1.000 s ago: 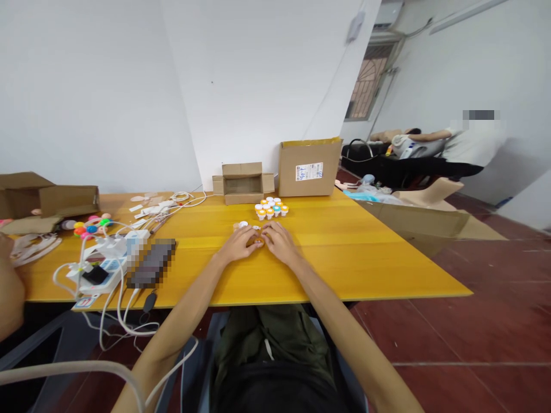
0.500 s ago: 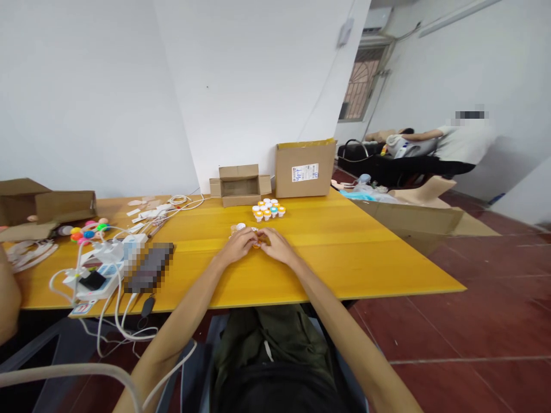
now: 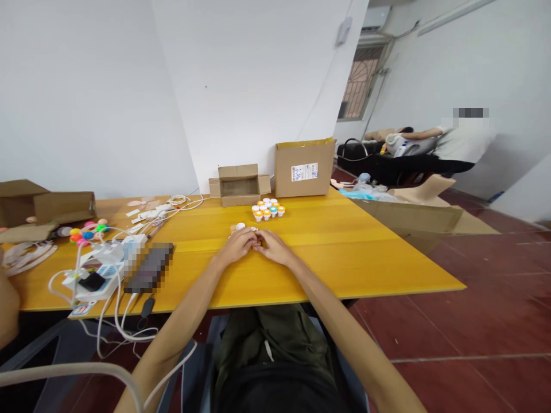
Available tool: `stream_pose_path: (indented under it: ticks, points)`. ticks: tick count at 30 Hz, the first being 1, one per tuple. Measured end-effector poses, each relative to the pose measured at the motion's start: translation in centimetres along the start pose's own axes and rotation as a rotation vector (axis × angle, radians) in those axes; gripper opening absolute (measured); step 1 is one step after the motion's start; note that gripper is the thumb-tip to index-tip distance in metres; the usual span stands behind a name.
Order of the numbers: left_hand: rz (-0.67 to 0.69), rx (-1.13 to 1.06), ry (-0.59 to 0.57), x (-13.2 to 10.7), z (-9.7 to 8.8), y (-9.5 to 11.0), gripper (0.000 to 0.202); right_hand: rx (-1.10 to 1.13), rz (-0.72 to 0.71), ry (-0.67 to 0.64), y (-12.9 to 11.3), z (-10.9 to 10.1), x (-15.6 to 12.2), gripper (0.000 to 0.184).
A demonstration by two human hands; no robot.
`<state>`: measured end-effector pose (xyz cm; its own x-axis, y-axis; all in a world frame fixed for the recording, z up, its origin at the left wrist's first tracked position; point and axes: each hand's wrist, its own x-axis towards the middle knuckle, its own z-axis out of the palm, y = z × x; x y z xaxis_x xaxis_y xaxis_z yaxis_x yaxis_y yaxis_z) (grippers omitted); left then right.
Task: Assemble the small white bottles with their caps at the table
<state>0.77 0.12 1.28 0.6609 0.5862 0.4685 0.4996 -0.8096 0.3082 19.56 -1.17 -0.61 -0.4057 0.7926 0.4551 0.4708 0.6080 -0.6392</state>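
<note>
Over the middle of the yellow table [image 3: 344, 258], my left hand [image 3: 237, 245] and my right hand [image 3: 274, 246] meet at the fingertips. Both have their fingers bent inward and closed around something small that they mostly hide. Just behind my left hand, a few small white and clear pieces [image 3: 240, 227] lie on the table, partly covered. Farther back stands a tight cluster of small white containers [image 3: 267, 214] with orange rims, one of them teal.
Behind the cluster are an open cardboard box [image 3: 239, 199] and a taller closed carton [image 3: 305, 182]. To the left lie a dark phone [image 3: 149, 268], a power strip [image 3: 107, 278] with cables, and coloured balls [image 3: 88, 234]. Another person [image 3: 465, 140] sits at the far right.
My hands stay in nearly the same place. A bit of orange visible between my fingertips before is now hidden.
</note>
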Motion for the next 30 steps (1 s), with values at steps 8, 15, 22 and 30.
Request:
stream_pose_path:
  ticks: [8, 15, 22, 30]
  points:
    - [0.011, 0.001, 0.003, 0.03, -0.01, 0.05, 0.019, 0.149, 0.006, 0.001, 0.42, 0.36, -0.1, 0.037]
    - [0.006, 0.008, 0.001, 0.0, -0.06, 0.16, 0.02, 0.144, 0.01, -0.008, 0.38, 0.26, -0.07, 0.032]
    - [-0.016, 0.005, -0.02, 0.0, -0.08, 0.03, 0.02, 0.132, 0.005, -0.009, 0.19, 0.18, -0.06, 0.031]
    - [-0.017, -0.01, -0.028, 0.0, -0.12, -0.08, 0.02, 0.102, -0.014, 0.002, 0.1, 0.13, -0.11, 0.032]
